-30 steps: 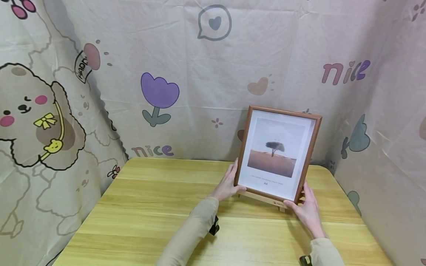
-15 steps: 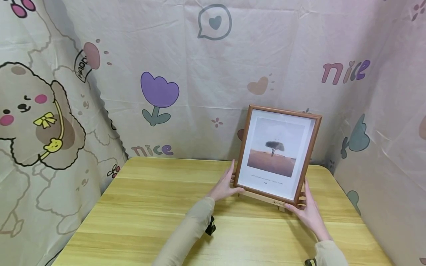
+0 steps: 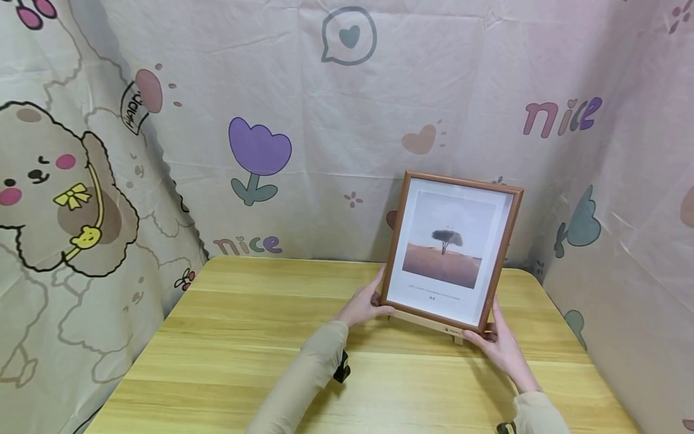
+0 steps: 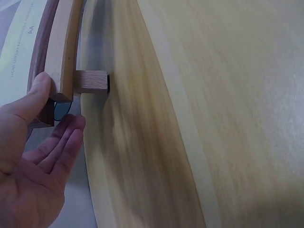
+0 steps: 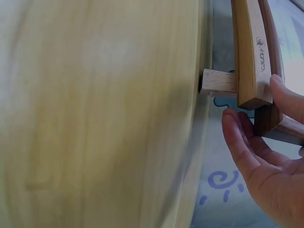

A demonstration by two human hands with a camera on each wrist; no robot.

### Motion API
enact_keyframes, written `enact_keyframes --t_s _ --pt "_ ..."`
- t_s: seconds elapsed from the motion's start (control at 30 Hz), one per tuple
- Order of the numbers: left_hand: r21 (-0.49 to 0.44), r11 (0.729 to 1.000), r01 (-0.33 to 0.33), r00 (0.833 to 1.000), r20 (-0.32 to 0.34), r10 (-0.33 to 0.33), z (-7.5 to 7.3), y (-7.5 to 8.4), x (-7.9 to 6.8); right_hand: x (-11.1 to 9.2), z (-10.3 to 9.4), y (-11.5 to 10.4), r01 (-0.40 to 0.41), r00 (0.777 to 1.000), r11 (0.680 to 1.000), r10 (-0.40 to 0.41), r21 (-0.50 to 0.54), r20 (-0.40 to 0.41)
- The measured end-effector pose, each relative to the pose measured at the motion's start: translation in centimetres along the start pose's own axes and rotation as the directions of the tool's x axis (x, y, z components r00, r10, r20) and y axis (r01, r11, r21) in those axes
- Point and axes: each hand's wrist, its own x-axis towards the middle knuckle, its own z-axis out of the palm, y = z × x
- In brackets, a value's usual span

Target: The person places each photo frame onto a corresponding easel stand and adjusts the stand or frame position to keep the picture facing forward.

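Note:
A brown wooden picture frame (image 3: 447, 253) with a lone-tree print leans upright on a small wooden easel (image 3: 425, 322) at the table's right rear. My left hand (image 3: 360, 308) holds its lower left corner, thumb on the front edge, fingers curled at the side. At the lower right corner, my right hand (image 3: 503, 349) holds the frame in the same way. In the left wrist view, the left thumb (image 4: 39, 90) touches the frame beside the easel's ledge (image 4: 64, 52). The right wrist view has the ledge (image 5: 251, 57) and a short easel leg (image 5: 218, 82). The frame hides most of the easel.
The light wooden table (image 3: 260, 313) reaches back to a printed cloth curtain (image 3: 325, 120), which hangs close behind the frame. More cloth (image 3: 640, 253) hangs along the right side. A dark strapped device (image 3: 342, 367) sits under the left wrist.
Both hands loosened their hold slightly and shifted a little outward and down at the lower corners, the left leftward, the right rightward. The picture frame stays in place on the easel.

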Motion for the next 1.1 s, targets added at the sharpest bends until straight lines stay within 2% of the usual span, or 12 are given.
enact_keyframes --t_s 0.27,0.47,0.73,1.1 --pt "-0.033 0.999 0.002 1.000 0.018 -0.001 0.10 0.07 -0.01 -0.08 0.05 -0.08 -0.023 1.000 1.000 0.023 0.006 0.019" --pt "-0.042 0.999 -0.020 1.000 0.017 0.021 0.22 0.07 -0.01 -0.06 0.13 -0.11 -0.013 1.000 0.999 0.013 0.031 0.009" --pt "-0.063 0.998 -0.008 1.000 0.023 0.009 0.24 0.17 0.00 0.00 0.15 -0.21 -0.026 1.000 0.999 0.025 0.031 0.008" --pt "-0.037 0.999 -0.006 1.000 0.018 0.007 0.38 0.03 0.06 0.01 0.27 -0.16 -0.019 1.000 0.999 0.019 0.029 0.000"
